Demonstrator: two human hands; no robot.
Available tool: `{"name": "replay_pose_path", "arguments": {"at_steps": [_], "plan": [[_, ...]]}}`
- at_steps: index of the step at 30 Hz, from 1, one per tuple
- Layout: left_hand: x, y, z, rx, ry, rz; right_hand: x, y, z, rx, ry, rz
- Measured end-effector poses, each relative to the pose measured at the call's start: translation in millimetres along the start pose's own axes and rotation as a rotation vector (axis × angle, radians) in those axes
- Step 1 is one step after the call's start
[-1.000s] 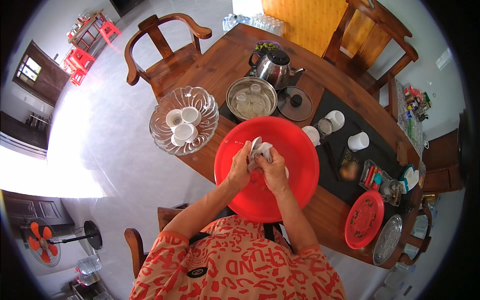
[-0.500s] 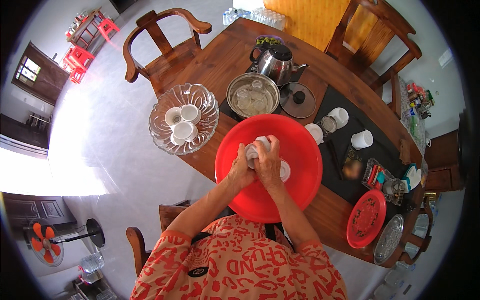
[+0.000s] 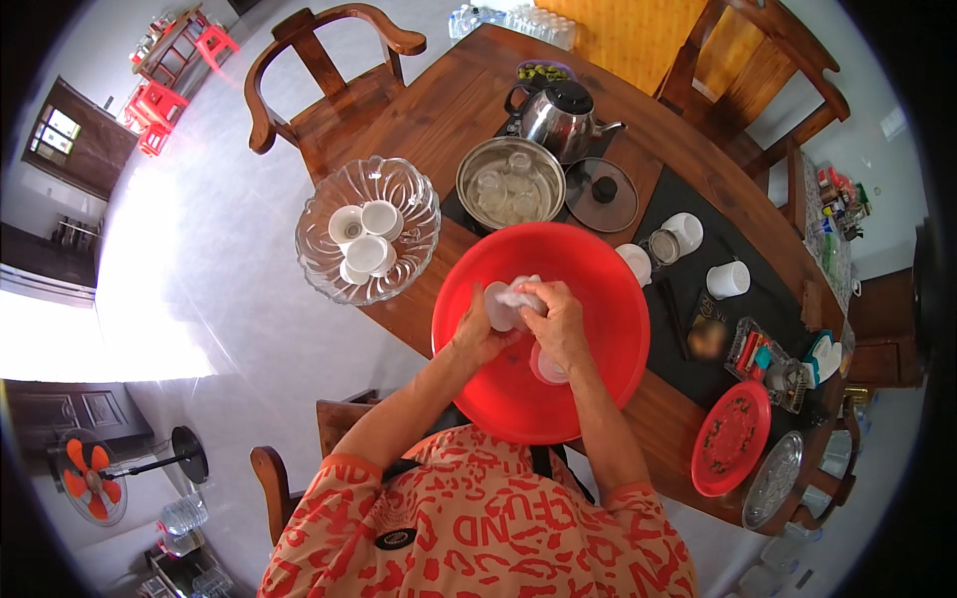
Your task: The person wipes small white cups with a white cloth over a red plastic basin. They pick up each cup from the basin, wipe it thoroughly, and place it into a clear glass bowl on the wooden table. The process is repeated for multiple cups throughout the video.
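Over a big red basin (image 3: pixel 598 289) on the wooden table, my left hand (image 3: pixel 477 334) holds a small clear cup (image 3: pixel 498 304). My right hand (image 3: pixel 556 321) presses a white cloth (image 3: pixel 520 293) against that cup. Another small cup (image 3: pixel 548 367) lies in the basin just below my right hand. To the left stands a clear glass bowl (image 3: pixel 414 204) with several white cups in it.
Behind the basin are a steel bowl (image 3: pixel 467 189) with glasses, a steel kettle (image 3: pixel 558 115) and a glass lid (image 3: pixel 602 194). A dark mat (image 3: pixel 743 319) to the right carries white cups. A red plate (image 3: pixel 733 439) lies near the right edge. Wooden chairs (image 3: pixel 324 90) surround the table.
My hands have shifted slightly within the basin, turning the cup against the cloth. Everything else on the table stays put.
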State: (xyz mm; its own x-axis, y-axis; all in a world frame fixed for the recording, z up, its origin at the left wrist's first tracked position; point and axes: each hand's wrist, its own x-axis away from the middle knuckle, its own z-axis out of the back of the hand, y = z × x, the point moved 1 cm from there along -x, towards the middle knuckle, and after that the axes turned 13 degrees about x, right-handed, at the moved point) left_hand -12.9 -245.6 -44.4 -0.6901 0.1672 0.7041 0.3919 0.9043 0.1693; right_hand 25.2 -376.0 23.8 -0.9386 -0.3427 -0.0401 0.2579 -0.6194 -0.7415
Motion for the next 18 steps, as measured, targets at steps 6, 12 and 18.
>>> {"name": "replay_pose_path", "arguments": {"at_steps": [6,12,18], "plan": [[27,2,-35,0.016,-0.191,0.030,3,-6,1,0.111,0.019,0.149],[12,-7,-19,-0.009,-0.216,-0.002,21,-12,2,0.417,-0.141,0.188],[24,-11,-24,-0.035,-0.134,-0.064,31,-23,1,0.243,-0.116,0.159]]}}
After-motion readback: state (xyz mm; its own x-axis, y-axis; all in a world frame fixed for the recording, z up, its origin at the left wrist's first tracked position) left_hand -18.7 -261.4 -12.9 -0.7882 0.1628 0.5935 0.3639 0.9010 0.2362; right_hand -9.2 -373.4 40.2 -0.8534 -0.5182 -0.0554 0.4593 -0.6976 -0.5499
